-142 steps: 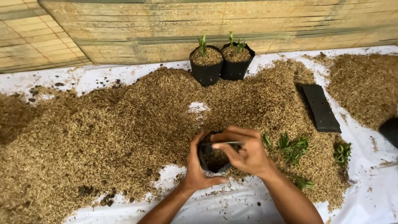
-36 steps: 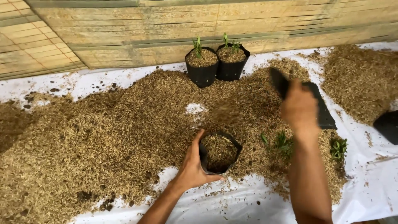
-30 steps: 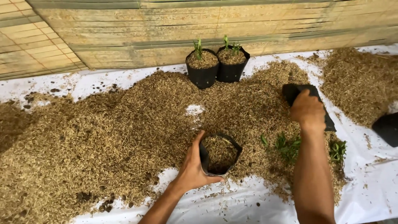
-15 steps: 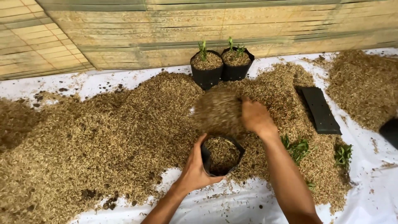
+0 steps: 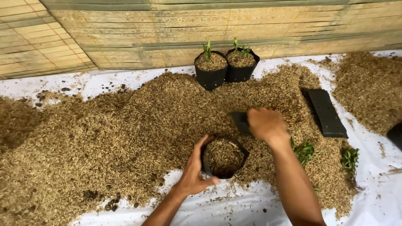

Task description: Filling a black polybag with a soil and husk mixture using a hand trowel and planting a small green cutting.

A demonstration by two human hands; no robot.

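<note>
Grow bag [image 5: 224, 158], black and soft-walled, stood upright at the near edge of a broad heap of tan husk mix [image 5: 117, 134], partly on the white sheet [image 5: 234, 205] that covered the ground. It was filled nearly to its rim with the same husk material. Left hand [image 5: 194, 173] cupped the bag's left wall, thumb curled over the near rim and fingers wrapped round the far side, gripping it. Right hand [image 5: 264, 124] hovered just behind and to the right of the bag, its fingers closed on a small black scoop-like piece [image 5: 241, 121] whose dark edge projected to the left of the knuckles; its exact form could not be told. Two filled bags [image 5: 226, 67], each bearing a green seedling, stood touching one another at the far side of the heap, against a woven bamboo wall [image 5: 201, 29]. A flat stack of empty black bags [image 5: 326, 112] lay to the right on the husk. Loose green seedlings [image 5: 305, 150] lay just right of the right forearm, with another clump [image 5: 349, 158] farther right near the sheet's edge.
</note>
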